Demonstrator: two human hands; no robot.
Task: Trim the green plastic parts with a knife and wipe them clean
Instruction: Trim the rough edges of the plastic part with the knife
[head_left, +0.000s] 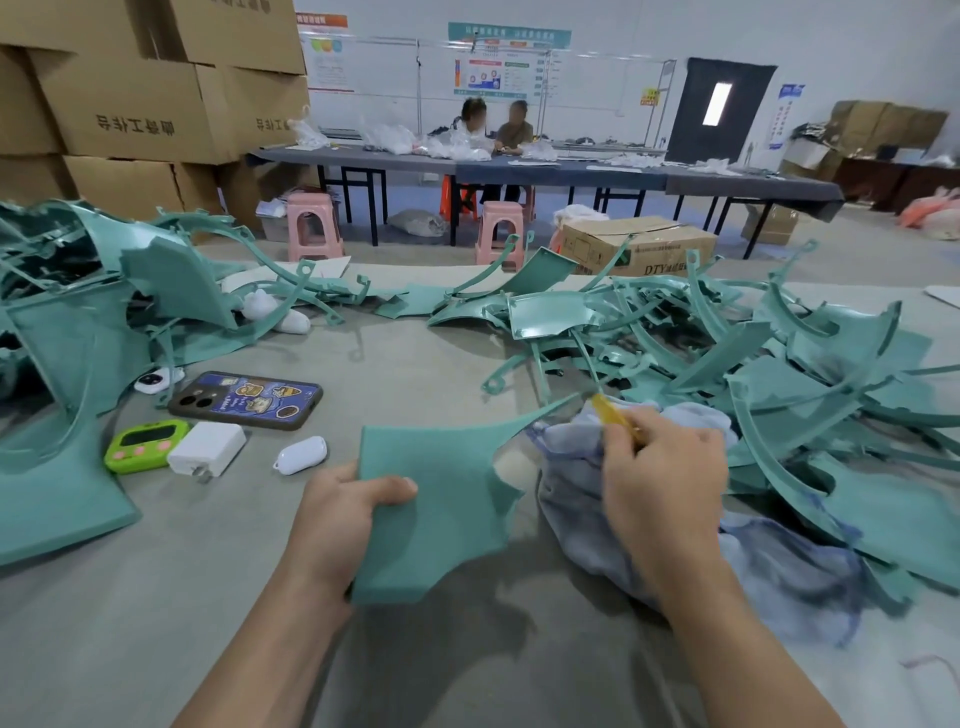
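My left hand (347, 512) grips the left edge of a flat green plastic part (441, 499), thumb on top, holding it just above the grey table (208, 597). A long thin point of the part reaches up to the right. My right hand (662, 478) holds a yellow-handled knife (613, 415) in curled fingers, its tip pointing away from me. That hand lies over a crumpled blue-grey cloth (753, 566) to the right of the part. The blade itself is too blurred to make out.
Heaps of green plastic parts lie at the right (779, 364) and left (78, 322). A phone (247, 400), green timer (143, 446), white charger (207, 448) and a small white case (300, 455) sit left of my hands. Cardboard boxes, pink stools and two seated people are behind.
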